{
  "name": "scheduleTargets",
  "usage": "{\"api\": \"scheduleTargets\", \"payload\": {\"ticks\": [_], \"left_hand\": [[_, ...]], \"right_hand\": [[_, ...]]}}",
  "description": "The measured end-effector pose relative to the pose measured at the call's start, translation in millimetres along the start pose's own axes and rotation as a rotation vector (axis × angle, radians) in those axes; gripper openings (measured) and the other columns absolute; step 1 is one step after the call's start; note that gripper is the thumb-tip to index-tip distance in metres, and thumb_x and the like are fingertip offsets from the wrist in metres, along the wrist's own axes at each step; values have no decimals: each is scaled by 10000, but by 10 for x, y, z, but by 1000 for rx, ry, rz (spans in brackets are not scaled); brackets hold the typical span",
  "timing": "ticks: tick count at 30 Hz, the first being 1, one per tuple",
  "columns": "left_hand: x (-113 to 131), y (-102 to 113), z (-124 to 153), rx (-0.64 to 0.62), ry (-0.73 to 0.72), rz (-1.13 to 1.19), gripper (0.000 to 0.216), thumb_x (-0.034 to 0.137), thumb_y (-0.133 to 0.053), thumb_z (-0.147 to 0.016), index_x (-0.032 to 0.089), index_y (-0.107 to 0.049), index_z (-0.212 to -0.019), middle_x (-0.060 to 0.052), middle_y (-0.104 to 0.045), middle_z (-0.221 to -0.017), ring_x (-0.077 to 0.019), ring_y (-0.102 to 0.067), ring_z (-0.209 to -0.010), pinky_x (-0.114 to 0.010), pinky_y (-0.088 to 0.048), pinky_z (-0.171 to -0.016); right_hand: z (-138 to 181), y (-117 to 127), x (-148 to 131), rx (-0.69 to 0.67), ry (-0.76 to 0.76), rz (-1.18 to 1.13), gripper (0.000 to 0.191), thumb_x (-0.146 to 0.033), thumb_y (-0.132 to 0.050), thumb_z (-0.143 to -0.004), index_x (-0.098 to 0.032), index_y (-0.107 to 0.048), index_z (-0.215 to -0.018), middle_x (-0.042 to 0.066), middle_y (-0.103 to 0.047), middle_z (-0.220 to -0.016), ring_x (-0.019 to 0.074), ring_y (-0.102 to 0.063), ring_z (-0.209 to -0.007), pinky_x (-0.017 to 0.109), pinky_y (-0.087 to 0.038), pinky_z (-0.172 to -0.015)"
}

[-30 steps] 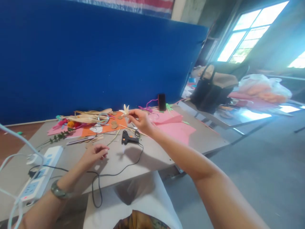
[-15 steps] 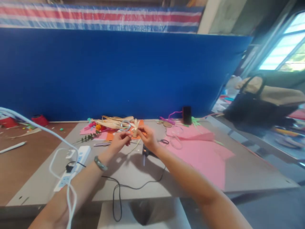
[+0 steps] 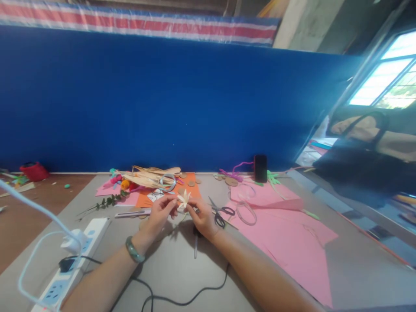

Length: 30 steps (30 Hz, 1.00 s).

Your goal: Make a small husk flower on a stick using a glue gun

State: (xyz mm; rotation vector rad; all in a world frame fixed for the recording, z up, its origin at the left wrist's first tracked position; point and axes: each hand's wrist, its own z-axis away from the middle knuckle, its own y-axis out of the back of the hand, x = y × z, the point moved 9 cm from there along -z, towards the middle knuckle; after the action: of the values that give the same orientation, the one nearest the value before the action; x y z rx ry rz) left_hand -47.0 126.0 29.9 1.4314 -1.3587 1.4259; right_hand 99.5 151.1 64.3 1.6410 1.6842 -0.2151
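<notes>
A small cream flower with pointed petals is held up between my hands over the table. My right hand pinches it from the right, thumb and fingertips together low on the flower. From the left, my left hand, with a green bangle on its wrist, has thumb and forefinger closed at a petal's edge. Beneath my right hand lies a black tool with a pale rod, mostly hidden. Black-handled scissors rest just right of that hand. Left of my left hand is a box cutter.
Pale raffia-like strips lie on orange paper at the back. Pink sheets cover the right side, near a phone. A power strip with white cables stands left; a black cord crosses the front. A leafy sprig lies left.
My left hand has come in to the flower and its fingertips now meet a petal. Both hands and the flower sit lower in view; the camera has shifted.
</notes>
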Motion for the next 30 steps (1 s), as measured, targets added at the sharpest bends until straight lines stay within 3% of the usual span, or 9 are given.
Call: {"api": "scheduleTargets", "payload": {"ticks": [8,14,20,23,30], "left_hand": [[-43,5,29,7,4,25,274,430,-649,-799,158,-631,-827,11,-605,-652,-104,-526,-526,-221,-400,-503],[12,-45,91,-22,20,50,303,446,-662,-784,150,-638,-849,25,-558,-574,-97,-492,-500,-218,-378,-503],[45,-39,85,-30,-22,91,291,427,-699,-742,146,-624,-730,25,-531,-545,-88,-455,-464,-230,-373,-489],[17,-73,79,-81,-16,143,278,415,-692,-749,143,-630,-756,9,-564,-565,-88,-462,-464,-235,-369,-483],[-51,-2,69,-45,46,122,314,433,-723,-695,138,-624,-653,4,-553,-520,-88,-459,-439,-238,-344,-458]], "right_hand": [[28,-62,-46,-28,31,23,127,-249,-539,-916,-181,-608,-833,60,-672,-770,192,-628,-767,328,-502,-758],[17,-73,-137,-50,92,34,103,-237,-539,-910,-196,-622,-866,75,-685,-817,214,-647,-804,343,-525,-751],[7,-117,-225,-83,179,80,87,-200,-525,-900,-209,-611,-910,75,-688,-843,214,-662,-776,338,-538,-714],[4,-149,-205,-102,199,116,89,-212,-528,-897,-214,-616,-907,73,-698,-835,214,-678,-774,327,-549,-702],[42,-212,-31,-118,245,184,113,-277,-539,-898,-240,-633,-949,67,-719,-878,218,-705,-797,326,-572,-737]]}}
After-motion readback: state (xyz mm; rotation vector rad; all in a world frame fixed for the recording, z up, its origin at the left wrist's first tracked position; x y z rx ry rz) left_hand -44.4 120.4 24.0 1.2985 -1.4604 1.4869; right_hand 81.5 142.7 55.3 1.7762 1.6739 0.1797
